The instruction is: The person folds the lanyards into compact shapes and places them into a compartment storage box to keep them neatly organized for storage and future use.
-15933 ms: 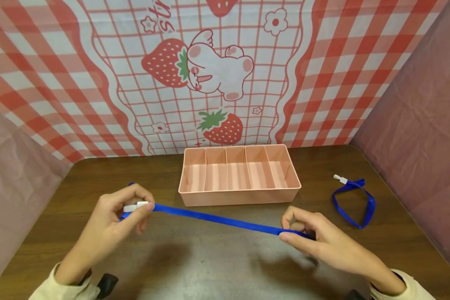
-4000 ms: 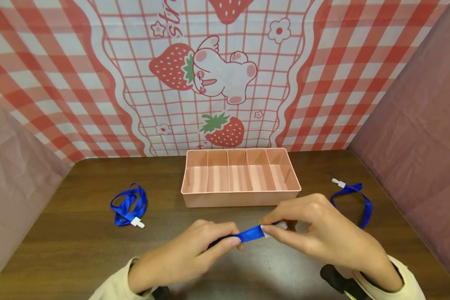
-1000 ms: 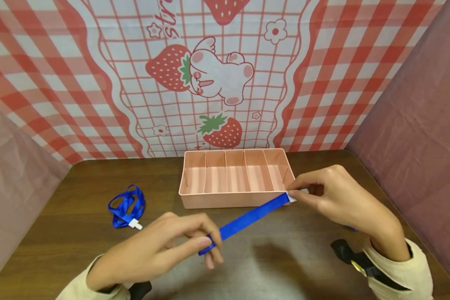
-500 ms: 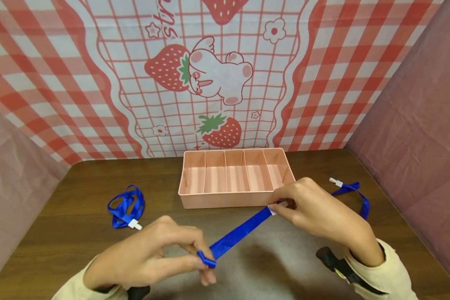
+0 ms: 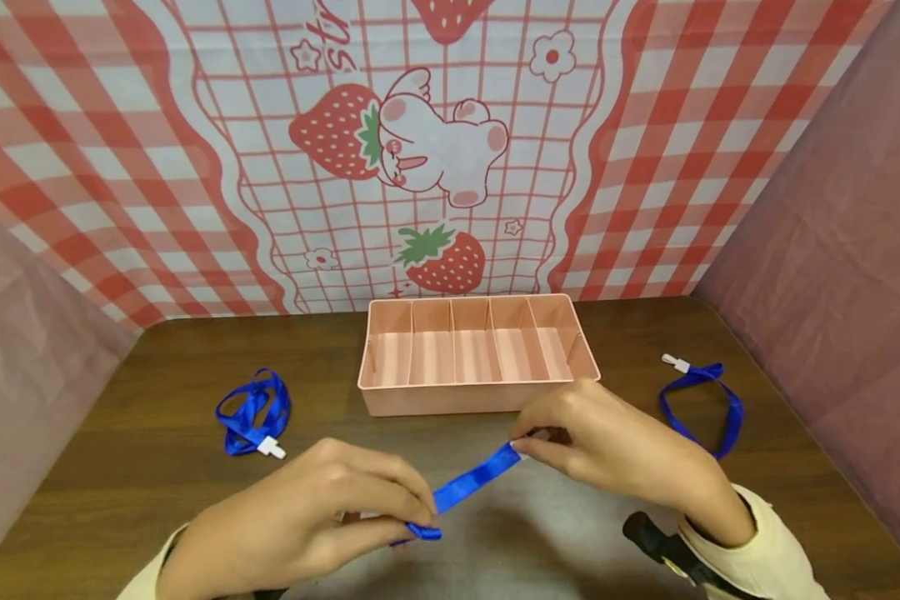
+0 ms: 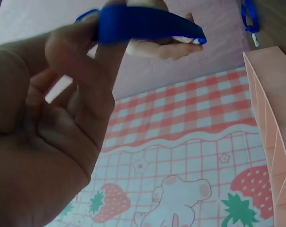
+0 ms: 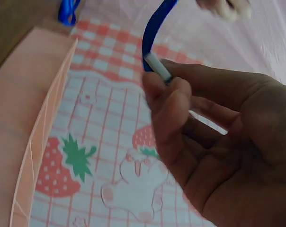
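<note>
A blue lanyard [image 5: 476, 482] stretches slantwise between my two hands, above the table in front of the box. My right hand [image 5: 613, 450] pinches its white clip end between thumb and fingertips; the white clip [image 7: 158, 67] shows in the right wrist view. Lower and to the left, my left hand [image 5: 307, 504] pinches the strap, and a short folded loop pokes out past the thumb. In the left wrist view the blue strap [image 6: 143, 23] passes over the fingers. How much strap lies behind the left fingers is hidden.
Behind the hands stands a pink divided box [image 5: 480, 400] with bare compartments. A coiled blue lanyard [image 5: 251, 421] lies at the left, while another blue lanyard [image 5: 733, 421] lies loosely looped at the right. Strawberry-print cloth [image 5: 450, 242] hangs behind the brown table [image 5: 120, 433].
Over the last second the right hand came down and left toward the left hand, shortening the visible strap between them. Earlier, the lanyard at the left was laid down coiled.
</note>
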`<state>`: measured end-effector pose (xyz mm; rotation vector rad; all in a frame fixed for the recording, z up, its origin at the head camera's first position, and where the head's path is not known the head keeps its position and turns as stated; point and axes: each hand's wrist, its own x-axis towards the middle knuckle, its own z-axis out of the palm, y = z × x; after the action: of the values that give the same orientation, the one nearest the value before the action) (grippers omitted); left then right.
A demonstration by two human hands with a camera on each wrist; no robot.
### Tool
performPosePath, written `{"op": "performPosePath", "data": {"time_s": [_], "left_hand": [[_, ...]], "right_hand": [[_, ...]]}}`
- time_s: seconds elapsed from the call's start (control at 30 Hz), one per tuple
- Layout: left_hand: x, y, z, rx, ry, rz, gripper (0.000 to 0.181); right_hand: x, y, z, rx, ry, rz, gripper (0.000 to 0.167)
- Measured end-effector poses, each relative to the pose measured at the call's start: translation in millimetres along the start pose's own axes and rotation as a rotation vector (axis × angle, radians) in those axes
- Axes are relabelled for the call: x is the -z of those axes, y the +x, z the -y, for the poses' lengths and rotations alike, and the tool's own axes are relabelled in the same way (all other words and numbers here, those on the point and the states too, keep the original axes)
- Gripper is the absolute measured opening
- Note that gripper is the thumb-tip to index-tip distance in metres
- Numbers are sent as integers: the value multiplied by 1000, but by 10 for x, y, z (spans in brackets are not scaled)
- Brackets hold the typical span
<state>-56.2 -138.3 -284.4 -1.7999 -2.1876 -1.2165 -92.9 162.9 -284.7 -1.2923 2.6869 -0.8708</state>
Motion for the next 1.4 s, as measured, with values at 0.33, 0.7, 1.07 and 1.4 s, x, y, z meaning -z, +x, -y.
{"op": "performPosePath", "data": {"time_s": [0.33, 0.7, 1.07, 1.4], "left_hand": [[-187, 115, 49, 143, 16, -243, 20], [-367, 193, 105, 203, -62, -191, 38], [-416, 187, 153, 203, 18, -198, 34], [-424, 181, 156, 230, 71, -238, 32]], "right_hand": [[-232, 66, 200, 235, 131, -199, 13], [-328, 29, 276, 206, 155, -273, 18], [-361, 36, 300, 189, 327, -211, 15], [-379, 56, 310, 261, 282, -203, 14]]}}
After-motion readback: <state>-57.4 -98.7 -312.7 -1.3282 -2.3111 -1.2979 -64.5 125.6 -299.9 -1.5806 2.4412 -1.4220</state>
